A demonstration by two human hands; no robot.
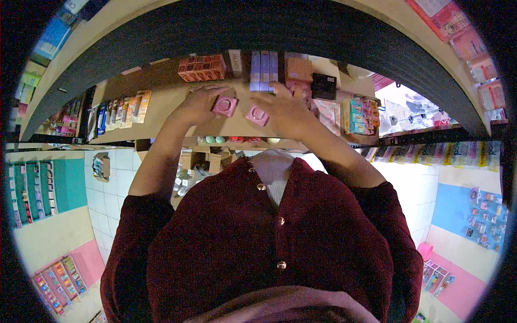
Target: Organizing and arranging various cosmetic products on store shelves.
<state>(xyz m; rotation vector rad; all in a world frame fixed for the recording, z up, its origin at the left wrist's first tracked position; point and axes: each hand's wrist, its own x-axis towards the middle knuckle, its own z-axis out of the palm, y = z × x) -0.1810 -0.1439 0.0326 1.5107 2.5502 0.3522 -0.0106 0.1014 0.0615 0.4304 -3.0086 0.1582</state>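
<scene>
On a beige shelf board (161, 103) lie two small pink boxes, each with a round mark. My left hand (200, 104) is at the left edge of one pink box (224, 105), fingers stretched towards the back of the shelf; whether it grips the box is unclear. The other pink box (257, 115) lies tilted beside my right hand (284, 109), whose fingers spread over and past its right side. Whether those fingers hold anything is hidden. Behind the hands stand a block of small red-orange boxes (201, 68) and several upright lavender boxes (264, 70).
A dark upper shelf edge (258, 28) arches above the hands. Carded goods (127, 109) stand at the left. A black box (324, 86), a brown box (299, 69) and a tray of colourful small packs (362, 117) are at the right. Packs (444, 154) hang lower right.
</scene>
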